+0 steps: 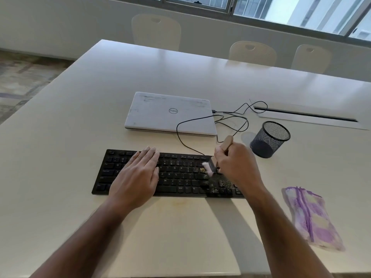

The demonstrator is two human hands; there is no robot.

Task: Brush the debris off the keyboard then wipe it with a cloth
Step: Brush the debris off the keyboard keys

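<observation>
A flat black rectangular computer keyboard (170,174) lies on the white table (70,137) directly before the person, its long side parallel to the near table edge. The left hand (138,174) rests palm down on the left half of the keys, fingers straight and held close together, pointing away from the body. The right hand (234,165) hovers over the right end of the keyboard, its fingers curled round the tan wooden handle of a small brush (217,157); the handle rises up and away past the thumb, while the pale bristles touch the keys just left of the hand. A patch of yellowish-brown crumb debris (216,183) is scattered over the right-hand keys, just below the bristles and partly under the right wrist. A folded purple-and-white patterned cloth (313,217) lies on the table to the right of the right forearm, apart from the keyboard.

Count: one keyboard, one brush, one cloth, one closed white laptop (170,114) beyond the keyboard, one black wire-mesh cup (269,139) just beyond the right hand, and one thin black cable (200,119) looping between laptop and keyboard. Three pale chairs (156,31) stand beyond the far edge of the table. Both forearms are bare and extend forward from the lower edge of the view, converging slightly toward the keyboard.
</observation>
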